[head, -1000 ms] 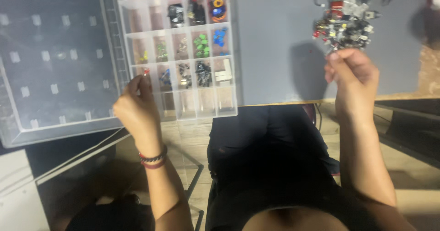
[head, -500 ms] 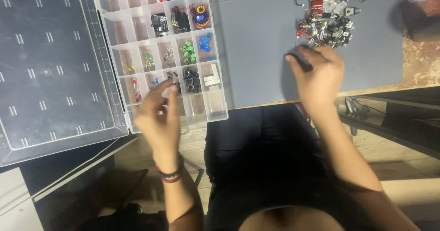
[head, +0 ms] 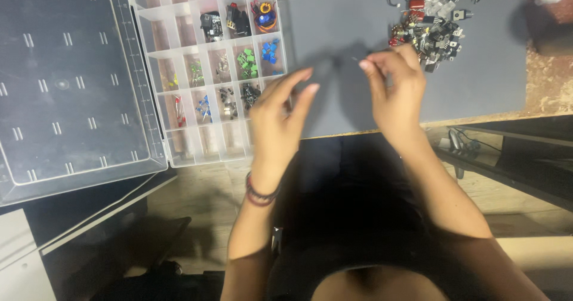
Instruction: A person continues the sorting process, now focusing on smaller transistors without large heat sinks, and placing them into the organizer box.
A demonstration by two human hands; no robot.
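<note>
Small wire-legged part, pinched in the right hand over the grey mat; keep it steady so the empty, open-fingered left hand meets it cleanly beside the compartment organiser.

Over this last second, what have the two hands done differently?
The left hand lifted off the clear plastic compartment box and swung toward the middle, fingers open. The right hand came in from the right, pinching something tiny. Box and the pile of small electronic parts stayed put.
</note>
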